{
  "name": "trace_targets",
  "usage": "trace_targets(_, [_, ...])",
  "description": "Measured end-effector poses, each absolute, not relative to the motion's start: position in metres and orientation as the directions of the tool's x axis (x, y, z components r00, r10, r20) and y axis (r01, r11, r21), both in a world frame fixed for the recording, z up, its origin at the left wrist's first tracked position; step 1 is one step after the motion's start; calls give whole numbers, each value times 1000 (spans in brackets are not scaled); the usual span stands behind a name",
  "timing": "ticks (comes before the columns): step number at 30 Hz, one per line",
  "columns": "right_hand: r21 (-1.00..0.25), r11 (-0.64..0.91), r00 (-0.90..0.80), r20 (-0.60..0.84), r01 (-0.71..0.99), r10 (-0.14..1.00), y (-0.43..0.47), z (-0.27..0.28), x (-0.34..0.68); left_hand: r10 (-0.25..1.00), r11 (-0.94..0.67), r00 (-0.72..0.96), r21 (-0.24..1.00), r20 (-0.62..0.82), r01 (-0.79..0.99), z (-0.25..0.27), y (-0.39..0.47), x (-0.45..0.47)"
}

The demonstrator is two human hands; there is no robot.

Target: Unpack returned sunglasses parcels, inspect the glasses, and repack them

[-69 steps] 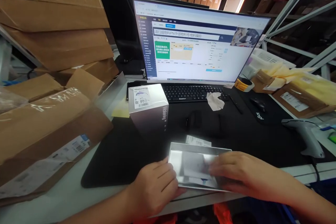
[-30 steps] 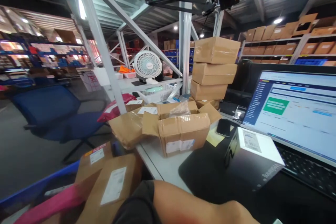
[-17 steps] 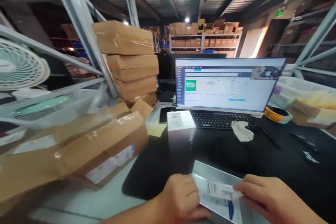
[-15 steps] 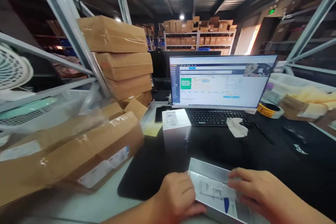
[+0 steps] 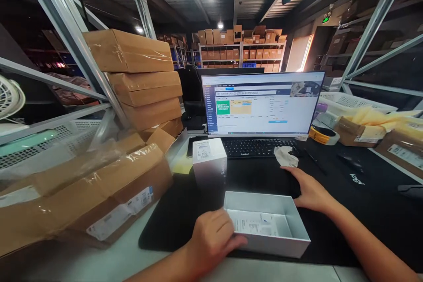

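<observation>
My left hand (image 5: 213, 238) grips the near left corner of an open white box (image 5: 274, 244), thumb along its front wall. Inside the box lies a printed paper leaflet (image 5: 256, 224) on the bottom. My right hand (image 5: 312, 190) is beyond the box's right end, fingers curved around the edge of a black object (image 5: 261, 180) that blends into the black mat; its kind is hard to make out. Just past those fingertips lies a crumpled white tissue (image 5: 286, 156). A closed white carton (image 5: 209, 163) with a label on top stands behind the open box, to its left.
A monitor (image 5: 257, 108) and a keyboard (image 5: 251, 146) stand at the back. Cardboard boxes (image 5: 142, 90) are stacked at left, behind a large carton (image 5: 109, 198). At right are a tape roll (image 5: 322, 135), a mouse (image 5: 352, 163) and a small brown box (image 5: 358, 132).
My right hand has left the box and moved away to the black object near the tissue. The box has turned more level, held by my left hand. The view has shifted slightly right.
</observation>
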State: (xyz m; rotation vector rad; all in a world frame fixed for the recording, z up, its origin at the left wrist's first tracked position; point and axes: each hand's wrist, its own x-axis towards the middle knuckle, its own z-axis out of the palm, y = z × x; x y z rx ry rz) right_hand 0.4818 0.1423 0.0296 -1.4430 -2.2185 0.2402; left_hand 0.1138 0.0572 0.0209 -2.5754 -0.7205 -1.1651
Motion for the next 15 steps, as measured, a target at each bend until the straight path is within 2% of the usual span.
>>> trace_targets(3, [-411, 329, -110, 472, 850, 875, 143, 34, 500, 362, -821, 578, -43, 731, 569, 24, 64, 129])
trace_targets(5, [-512, 231, 125, 568, 827, 813, 143, 38, 514, 437, -772, 596, -60, 673, 633, 27, 73, 144])
trace_targets(7, [-657, 150, 373, 584, 738, 721, 142, 43, 524, 542, -706, 600, -68, 588, 705, 30, 86, 163])
trace_targets(9, [-773, 126, 546, 544, 622, 637, 139, 46, 526, 616, -653, 584, -71, 529, 754, 33, 105, 183])
trace_targets(12, [-811, 165, 609, 539, 561, 581, 132, 49, 519, 685, -591, 520, -29, 511, 806, 39, 136, 205])
trace_targets(15, [-694, 231, 515, 680, 682, 522, 123, 53, 505, 731, -534, 448, 24, 515, 845, 46, 155, 217])
